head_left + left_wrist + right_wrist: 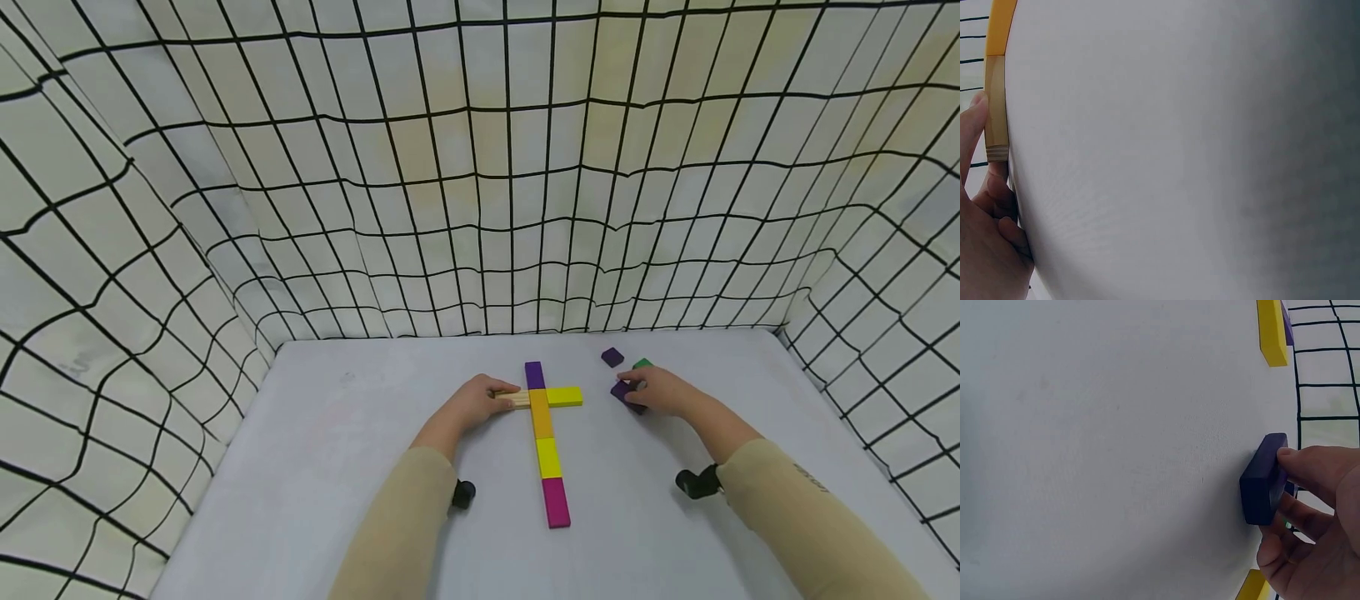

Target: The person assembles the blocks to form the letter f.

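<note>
My left hand [478,400] pinches a plain wooden block [519,399], whose end meets an orange block [540,414] in a cross of flat blocks. In the left wrist view, the wooden block [997,106] butts against the orange one with fingers at its side and end. A purple block [535,375] tops the cross, a yellow block [565,397] forms its right arm, and another yellow block [548,458] and a magenta block [556,502] extend toward me. My right hand [660,392] pinches a dark purple block [1264,481] between thumb and fingers, right of the cross.
Another dark purple block [612,357] lies beyond my right hand, with a green block [642,363] partly hidden behind that hand. A yellow block [1252,586] shows at the bottom of the right wrist view. Black netting [510,208] rises around the white table [337,467].
</note>
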{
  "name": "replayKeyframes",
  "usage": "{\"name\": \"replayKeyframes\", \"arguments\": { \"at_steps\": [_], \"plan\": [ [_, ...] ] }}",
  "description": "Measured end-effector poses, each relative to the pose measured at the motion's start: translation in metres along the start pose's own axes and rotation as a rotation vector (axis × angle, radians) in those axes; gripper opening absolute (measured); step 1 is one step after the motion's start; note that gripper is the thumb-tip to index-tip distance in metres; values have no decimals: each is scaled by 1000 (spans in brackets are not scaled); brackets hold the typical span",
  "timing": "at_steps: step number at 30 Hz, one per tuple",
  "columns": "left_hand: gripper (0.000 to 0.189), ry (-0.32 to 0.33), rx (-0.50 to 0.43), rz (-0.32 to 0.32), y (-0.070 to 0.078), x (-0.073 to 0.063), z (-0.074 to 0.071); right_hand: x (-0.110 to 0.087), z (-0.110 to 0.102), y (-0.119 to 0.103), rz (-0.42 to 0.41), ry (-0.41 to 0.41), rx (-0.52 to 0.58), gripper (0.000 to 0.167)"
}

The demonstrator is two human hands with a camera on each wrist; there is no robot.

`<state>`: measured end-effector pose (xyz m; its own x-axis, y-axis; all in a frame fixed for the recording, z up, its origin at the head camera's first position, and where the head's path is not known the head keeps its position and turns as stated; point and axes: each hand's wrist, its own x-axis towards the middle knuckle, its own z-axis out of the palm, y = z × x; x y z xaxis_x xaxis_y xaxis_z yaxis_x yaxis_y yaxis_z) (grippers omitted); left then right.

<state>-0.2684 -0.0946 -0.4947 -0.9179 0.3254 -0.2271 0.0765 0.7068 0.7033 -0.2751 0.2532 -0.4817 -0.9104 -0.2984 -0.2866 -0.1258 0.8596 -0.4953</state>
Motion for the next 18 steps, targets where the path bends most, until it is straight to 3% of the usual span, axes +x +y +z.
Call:
{"name": "replayKeyframes", "arguments": {
  "at_steps": [7,18],
  "plan": [
    [30,1,10,4,-1,1,1,1,1,-3,5,7,-33,45],
    [30,8,1,0,-4,4,3,-6,-1,-8,10,122,-26,35]
  ]
}}
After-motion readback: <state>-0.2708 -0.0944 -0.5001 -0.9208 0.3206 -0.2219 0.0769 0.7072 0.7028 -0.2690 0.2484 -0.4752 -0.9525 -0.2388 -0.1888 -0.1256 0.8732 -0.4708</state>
